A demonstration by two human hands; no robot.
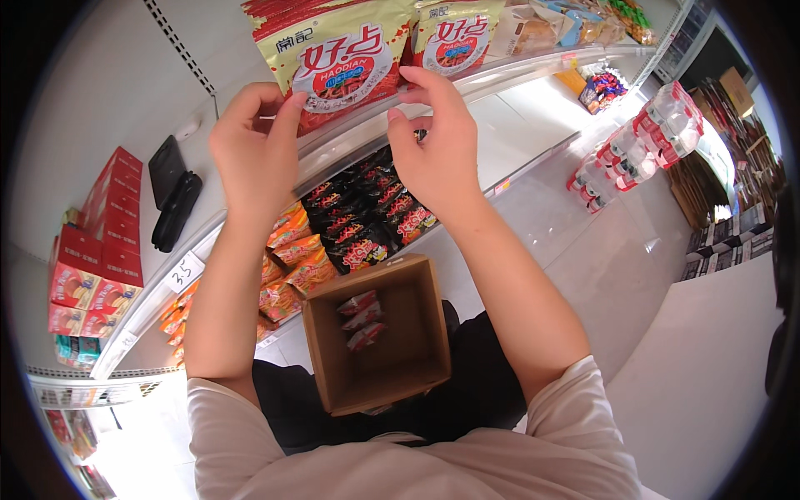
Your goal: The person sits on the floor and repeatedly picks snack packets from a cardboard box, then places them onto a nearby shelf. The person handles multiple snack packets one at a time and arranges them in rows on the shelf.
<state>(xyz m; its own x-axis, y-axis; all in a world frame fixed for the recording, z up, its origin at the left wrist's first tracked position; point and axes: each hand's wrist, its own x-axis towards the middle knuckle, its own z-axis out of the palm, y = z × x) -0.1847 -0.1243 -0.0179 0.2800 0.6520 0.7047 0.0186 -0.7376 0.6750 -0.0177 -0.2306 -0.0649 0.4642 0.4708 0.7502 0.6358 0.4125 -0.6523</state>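
A large red and cream snack bag [342, 62] leans upright on the shelf in front of me. My left hand [257, 154] is closed at its lower left edge, with the thumb over the bag's front. My right hand [437, 142] is at the bag's lower right side. Its index finger reaches the edge and its thumb is apart, over the shelf lip. Below, an open cardboard box [433, 333] rests at my lap with three small red and white packets [362, 319] inside, against its left side.
A similar bag [454, 37] stands to the right. Orange packets [292, 258] and black packets [367, 208] fill the lower shelf. At left are red boxes [108, 217] and a black case [177, 212]. Wrapped red and white bottles or jars [637, 142] stand on the floor at right.
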